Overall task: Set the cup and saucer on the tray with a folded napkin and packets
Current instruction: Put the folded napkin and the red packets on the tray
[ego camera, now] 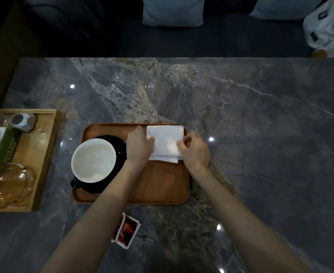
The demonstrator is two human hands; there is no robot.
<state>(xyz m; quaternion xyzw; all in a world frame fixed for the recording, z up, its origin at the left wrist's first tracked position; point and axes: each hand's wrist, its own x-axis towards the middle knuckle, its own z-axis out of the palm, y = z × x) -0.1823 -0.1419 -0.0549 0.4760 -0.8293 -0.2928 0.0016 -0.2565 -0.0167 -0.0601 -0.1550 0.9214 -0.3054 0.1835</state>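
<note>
Brown and smooth, the tray [162, 184] lies on the grey marble table [260, 115] with both hands over its far half. Between the hands rests the white folded napkin [165, 141], square to the tray and reaching almost to its far rim and far right corner. The left hand [139, 145] lies palm down along the napkin's left edge, its thumb pressing on the paper and its fingers spread loosely. The right hand [194, 149] is curled narrow, thumb and fingertips pinching the napkin's right edge where the layers meet.

Just left of the left hand, the black saucer [120, 148] sits on the tray's left half with the white-lined cup [93, 160] on it; the cup's dark handle points toward the near left corner, close to the rim. The left forearm crosses the saucer's near right edge. On the near side of the hands, between the two wrists, a bare stretch of tray runs to the near rim.

Under the left forearm, off the tray and near the table's front, lie the red and white packets [127, 230], partly covered by the arm. Far to the left of the left hand stands a wooden box tray [44, 164] holding glassware, well apart from the brown tray. To the right of the right hand and beyond both hands the table is open stone up to its far edge.
</note>
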